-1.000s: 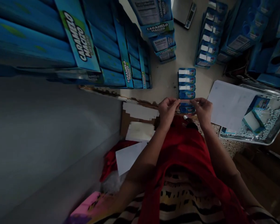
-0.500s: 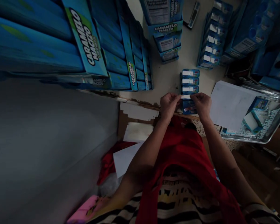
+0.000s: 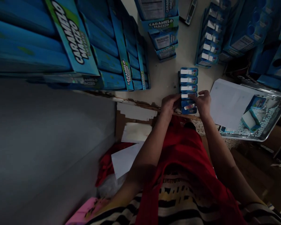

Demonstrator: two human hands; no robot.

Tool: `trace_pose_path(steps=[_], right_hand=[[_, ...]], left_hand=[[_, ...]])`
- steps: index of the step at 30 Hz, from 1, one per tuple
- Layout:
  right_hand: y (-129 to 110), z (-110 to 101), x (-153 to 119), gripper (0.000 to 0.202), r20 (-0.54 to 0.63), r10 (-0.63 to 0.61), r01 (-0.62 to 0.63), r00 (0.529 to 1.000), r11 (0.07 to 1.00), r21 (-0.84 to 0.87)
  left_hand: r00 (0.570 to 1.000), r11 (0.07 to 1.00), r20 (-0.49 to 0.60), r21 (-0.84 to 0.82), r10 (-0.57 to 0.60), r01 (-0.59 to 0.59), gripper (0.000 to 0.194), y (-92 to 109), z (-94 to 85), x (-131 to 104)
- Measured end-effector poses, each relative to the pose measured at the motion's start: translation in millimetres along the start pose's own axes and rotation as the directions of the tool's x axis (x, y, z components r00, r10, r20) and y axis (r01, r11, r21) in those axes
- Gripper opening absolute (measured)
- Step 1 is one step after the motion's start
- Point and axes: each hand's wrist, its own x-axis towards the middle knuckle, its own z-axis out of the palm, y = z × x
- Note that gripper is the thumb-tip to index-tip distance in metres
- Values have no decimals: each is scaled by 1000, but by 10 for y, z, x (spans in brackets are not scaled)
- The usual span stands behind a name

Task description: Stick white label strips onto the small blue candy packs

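A row of several small blue candy boxes (image 3: 189,80) stands near the table's front edge. White label strips lie across the upper boxes, and a short white strip (image 3: 184,96) is on a lower one. My left hand (image 3: 169,103) rests at the row's left side, fingers stretched toward the boxes, its fingertips in shadow. On the other side, my right hand (image 3: 203,102) has its fingers apart, with one fingertip touching the box beside that strip. A pale, reddish strip (image 3: 189,107) sits on the box below.
Stacked blue cartons (image 3: 72,40) fill the left, with more display boxes (image 3: 162,31) behind. A tray of labelled boxes (image 3: 207,40) and a digital scale (image 3: 189,12) are farther back. To the right, white paper (image 3: 229,103) overlaps a metal tray (image 3: 269,137) holding small pieces.
Both hands were pinching the ends of a white strip over the lower box. Now the strip lies on the box, and the right fingers have spread apart. The view has shifted slightly.
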Motion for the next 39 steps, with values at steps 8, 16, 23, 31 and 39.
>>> trace_pose_path(steps=[8, 16, 23, 31, 39], right_hand=[[-245, -150, -230, 55, -24, -111, 112, 994, 936, 335], [-228, -165, -377, 54, 85, -68, 28, 994, 916, 400], [120, -101, -533, 47, 131, -24, -37, 991, 896, 443], [95, 97, -424, 37, -77, -85, 102, 993, 964, 245], [122, 149, -416, 36, -78, -100, 111, 992, 981, 162]], left_hand=[[921, 921, 85, 63, 379, -385, 50, 106, -185, -889], [957, 986, 239, -66, 162, -151, 40, 144, -188, -1101], [971, 974, 172, 122, 168, -190, 37, 101, -403, -896], [967, 932, 159, 274, 199, -237, 24, 97, -333, -604], [979, 969, 142, 182, 145, -169, 25, 71, -306, -529]])
